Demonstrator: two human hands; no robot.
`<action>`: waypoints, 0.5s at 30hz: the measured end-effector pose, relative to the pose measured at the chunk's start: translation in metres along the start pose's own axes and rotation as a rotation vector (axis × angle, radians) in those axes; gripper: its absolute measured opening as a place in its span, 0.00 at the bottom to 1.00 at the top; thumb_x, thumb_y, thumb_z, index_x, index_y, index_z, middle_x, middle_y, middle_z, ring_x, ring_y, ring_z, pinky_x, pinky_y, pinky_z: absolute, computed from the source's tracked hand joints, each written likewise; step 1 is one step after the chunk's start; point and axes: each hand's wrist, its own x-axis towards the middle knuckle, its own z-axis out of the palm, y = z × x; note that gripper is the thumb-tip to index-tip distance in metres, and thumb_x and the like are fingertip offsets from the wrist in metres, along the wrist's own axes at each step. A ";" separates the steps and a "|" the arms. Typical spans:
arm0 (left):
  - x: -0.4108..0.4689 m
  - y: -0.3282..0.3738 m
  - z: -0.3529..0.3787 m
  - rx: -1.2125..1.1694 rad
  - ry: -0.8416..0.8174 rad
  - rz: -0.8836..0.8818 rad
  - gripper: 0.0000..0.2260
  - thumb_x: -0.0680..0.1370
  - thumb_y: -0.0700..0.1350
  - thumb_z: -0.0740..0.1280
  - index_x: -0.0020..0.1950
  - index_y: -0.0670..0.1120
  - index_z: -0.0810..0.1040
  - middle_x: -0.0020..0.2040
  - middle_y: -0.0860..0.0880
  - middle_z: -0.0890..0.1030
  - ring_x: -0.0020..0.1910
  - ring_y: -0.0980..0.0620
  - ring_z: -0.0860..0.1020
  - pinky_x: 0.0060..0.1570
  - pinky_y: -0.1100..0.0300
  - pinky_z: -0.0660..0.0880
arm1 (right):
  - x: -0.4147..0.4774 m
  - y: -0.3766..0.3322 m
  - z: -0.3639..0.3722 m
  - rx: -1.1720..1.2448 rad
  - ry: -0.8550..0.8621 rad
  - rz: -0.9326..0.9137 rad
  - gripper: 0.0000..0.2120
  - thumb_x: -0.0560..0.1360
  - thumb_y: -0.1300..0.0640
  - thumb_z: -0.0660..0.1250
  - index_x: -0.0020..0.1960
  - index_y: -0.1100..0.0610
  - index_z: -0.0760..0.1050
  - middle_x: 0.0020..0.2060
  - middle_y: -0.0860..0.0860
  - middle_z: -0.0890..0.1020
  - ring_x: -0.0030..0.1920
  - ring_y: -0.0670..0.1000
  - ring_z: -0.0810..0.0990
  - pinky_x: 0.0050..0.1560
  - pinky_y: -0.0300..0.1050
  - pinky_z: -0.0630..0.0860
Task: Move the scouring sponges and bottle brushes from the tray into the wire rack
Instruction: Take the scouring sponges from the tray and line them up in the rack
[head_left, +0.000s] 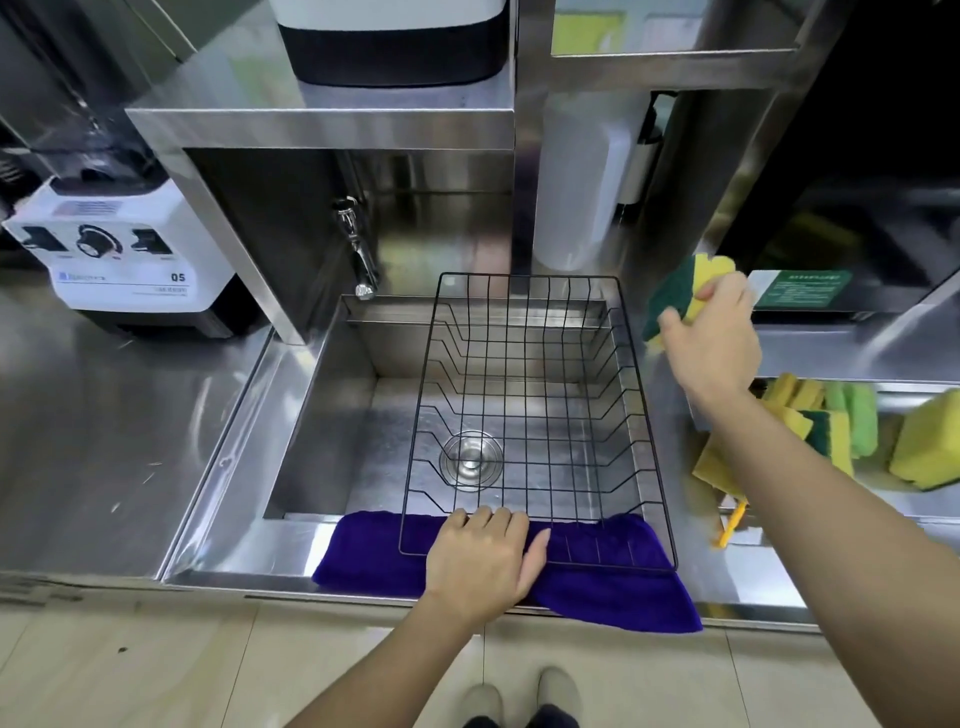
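A black wire rack (535, 364) rests over the steel sink, with nothing in it. My left hand (483, 556) grips the rack's near rim, on top of a blue cloth. My right hand (714, 338) is raised just right of the rack and holds a yellow-and-green scouring sponge (675, 293). At the right, the steel tray (914, 501) holds several more yellow and green sponges (821, 426). A yellow brush handle (730, 527) sticks out below my right forearm, which hides the rest of the brush.
A blue cloth (597, 587) drapes over the sink's front edge. The faucet (358, 254) hangs at the sink's back left. A white blender base (124, 254) stands on the left counter. A white bottle (582, 182) stands behind the rack. Steel shelving rises behind.
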 end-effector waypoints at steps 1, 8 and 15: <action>0.000 0.000 0.000 0.004 0.007 0.002 0.25 0.83 0.53 0.49 0.31 0.46 0.73 0.26 0.51 0.72 0.25 0.49 0.71 0.27 0.60 0.67 | 0.000 -0.005 -0.001 0.051 0.003 -0.002 0.16 0.74 0.53 0.63 0.56 0.61 0.64 0.56 0.60 0.73 0.51 0.64 0.76 0.47 0.55 0.72; -0.001 0.000 0.002 0.024 0.018 0.007 0.23 0.82 0.53 0.51 0.32 0.46 0.74 0.27 0.50 0.73 0.27 0.49 0.72 0.28 0.59 0.68 | -0.029 -0.043 0.007 0.581 -0.179 -0.092 0.34 0.69 0.62 0.68 0.69 0.58 0.55 0.59 0.52 0.71 0.53 0.50 0.76 0.58 0.42 0.74; -0.003 0.002 0.002 0.022 0.049 -0.003 0.23 0.82 0.53 0.51 0.33 0.46 0.74 0.28 0.50 0.73 0.28 0.49 0.71 0.29 0.59 0.65 | -0.084 -0.036 0.055 0.750 -0.765 0.398 0.19 0.71 0.60 0.71 0.57 0.54 0.66 0.51 0.51 0.77 0.51 0.52 0.77 0.42 0.43 0.75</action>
